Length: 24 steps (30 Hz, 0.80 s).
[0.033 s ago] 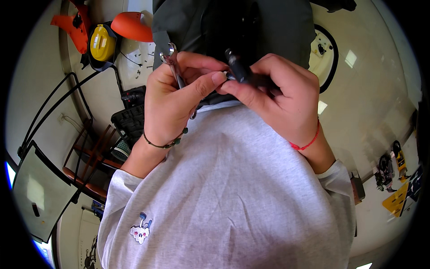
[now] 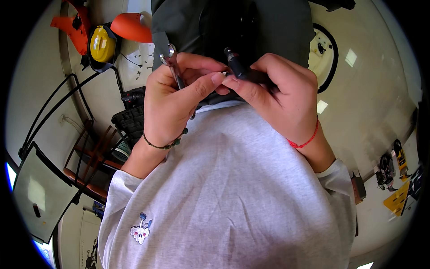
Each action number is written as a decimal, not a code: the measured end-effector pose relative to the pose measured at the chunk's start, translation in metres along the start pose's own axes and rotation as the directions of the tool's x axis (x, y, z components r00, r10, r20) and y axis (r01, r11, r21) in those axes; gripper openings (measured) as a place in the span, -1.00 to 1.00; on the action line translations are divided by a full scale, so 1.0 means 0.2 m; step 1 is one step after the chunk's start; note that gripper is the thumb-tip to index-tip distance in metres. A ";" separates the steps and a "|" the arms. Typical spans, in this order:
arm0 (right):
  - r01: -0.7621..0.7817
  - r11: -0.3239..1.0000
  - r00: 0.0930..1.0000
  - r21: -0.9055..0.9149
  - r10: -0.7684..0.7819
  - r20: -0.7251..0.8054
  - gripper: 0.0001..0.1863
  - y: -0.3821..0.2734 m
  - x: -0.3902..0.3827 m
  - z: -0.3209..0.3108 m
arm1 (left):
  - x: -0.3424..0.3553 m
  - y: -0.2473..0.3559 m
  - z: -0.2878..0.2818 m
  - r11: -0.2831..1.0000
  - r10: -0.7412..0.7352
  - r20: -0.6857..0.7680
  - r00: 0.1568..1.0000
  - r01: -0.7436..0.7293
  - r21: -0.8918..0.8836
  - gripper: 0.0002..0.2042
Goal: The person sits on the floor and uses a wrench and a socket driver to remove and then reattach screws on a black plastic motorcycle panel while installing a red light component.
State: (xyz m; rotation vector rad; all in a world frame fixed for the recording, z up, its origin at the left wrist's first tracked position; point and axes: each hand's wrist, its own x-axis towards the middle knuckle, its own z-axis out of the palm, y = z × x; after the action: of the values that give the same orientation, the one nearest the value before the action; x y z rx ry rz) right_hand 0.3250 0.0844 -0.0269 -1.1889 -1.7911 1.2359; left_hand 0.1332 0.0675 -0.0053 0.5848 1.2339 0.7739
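My left hand [image 2: 168, 96] is closed around a shiny metal wrench [image 2: 169, 60]. One end of the wrench sticks up past my index finger, and the other shows below the palm. The thumb and fingertips of that hand also pinch a small pale piece [image 2: 225, 73], mostly hidden. My right hand [image 2: 286, 87] is closed on a black tool with a metal tip [image 2: 236, 64], which slants up and to the left; its far part is covered by the fingers. Both thumb tips nearly meet beside the small piece, above my lap.
Dark grey cloth [image 2: 183, 22] covers my lap. To the left lie orange panels [image 2: 132, 28], a yellow rounded part [image 2: 102, 44], a black open case [image 2: 127, 123] and a wooden chair [image 2: 92, 154]. A white part with a black rim [image 2: 329, 58] lies at right.
My right thumb has moved slightly up and closer to the left thumb. The black tool has tilted slightly and looks sharper. My left hand and the wrench stay almost still.
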 end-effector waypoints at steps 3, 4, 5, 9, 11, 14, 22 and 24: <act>-0.089 0.995 0.996 0.039 0.090 -0.015 -0.73 -0.03 -0.01 -0.03 | 0.00 -0.01 0.04 1.000 0.013 -0.019 1.000 -0.013 0.009 -0.88; -0.130 0.986 0.990 0.107 0.135 -0.047 -0.74 -0.06 0.00 -0.03 | 0.01 0.00 0.04 1.000 -0.007 -0.016 1.000 0.007 0.014 -0.88; -0.072 0.990 0.992 0.121 0.083 -0.090 -0.74 -0.03 -0.02 -0.02 | 0.01 0.00 0.04 0.999 -0.027 -0.013 1.000 0.028 0.018 -0.88; -0.013 1.000 0.988 0.017 0.015 -0.151 -0.71 0.03 -0.05 -0.03 | 0.01 0.01 0.07 0.999 -0.045 0.037 0.998 0.043 0.033 -0.88; -0.078 0.997 0.989 0.016 0.079 -0.123 -0.69 0.02 -0.07 -0.08 | 0.00 0.01 0.13 0.998 -0.038 0.040 0.998 0.035 0.059 -0.89; -0.103 0.982 0.983 0.156 0.124 -0.133 -0.66 0.00 -0.07 -0.10 | 0.00 -0.01 0.17 0.995 0.006 0.064 0.998 -0.012 0.102 -0.89; -0.217 0.954 0.915 0.205 0.272 -0.299 -0.80 0.19 -0.24 -0.38 | 0.03 0.04 0.32 0.932 -0.058 0.115 0.992 0.013 0.363 -0.86; -0.346 0.828 0.749 0.442 0.527 -0.401 -0.83 0.40 -0.31 -0.50 | 0.02 0.03 0.26 0.923 0.007 0.113 0.994 -0.049 0.382 -0.81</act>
State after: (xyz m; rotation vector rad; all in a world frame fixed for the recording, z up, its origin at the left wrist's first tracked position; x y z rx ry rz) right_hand 0.4604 0.0733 -0.0686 -1.6034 -0.8768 1.2624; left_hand 0.1828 0.0746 0.0102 0.9556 1.2857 0.5146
